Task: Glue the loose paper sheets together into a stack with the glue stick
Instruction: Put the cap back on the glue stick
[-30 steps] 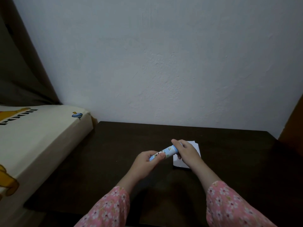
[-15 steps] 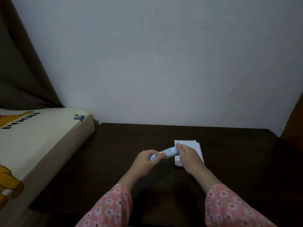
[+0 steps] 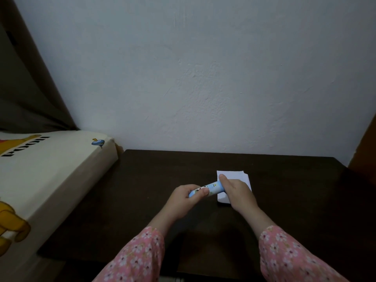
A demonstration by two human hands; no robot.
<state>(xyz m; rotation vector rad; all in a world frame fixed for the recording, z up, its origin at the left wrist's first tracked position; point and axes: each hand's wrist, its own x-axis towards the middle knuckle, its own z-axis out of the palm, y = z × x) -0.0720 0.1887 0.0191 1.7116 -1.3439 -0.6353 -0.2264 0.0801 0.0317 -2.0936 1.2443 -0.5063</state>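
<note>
Over the dark bench [image 3: 162, 200], both hands carry 1 glue stick [image 3: 205, 189] level, just above the near left corner of the paper sheets [image 3: 234, 180]. Left hand [image 3: 183, 195]: grip closed round the base end. Right hand [image 3: 237, 191]: grip closed over the other end, presumably the cap; opposed holds suit pulling or twisting it off, though the cap itself is hidden. Stick: smooth blue cylinder, printed label. Sheets: thin, matte white rectangles, loosely piled, far right edges fanned. Bench surface dull, dark wood-like. Mattress [image 3: 50, 169] at left, cloth-covered.
</note>
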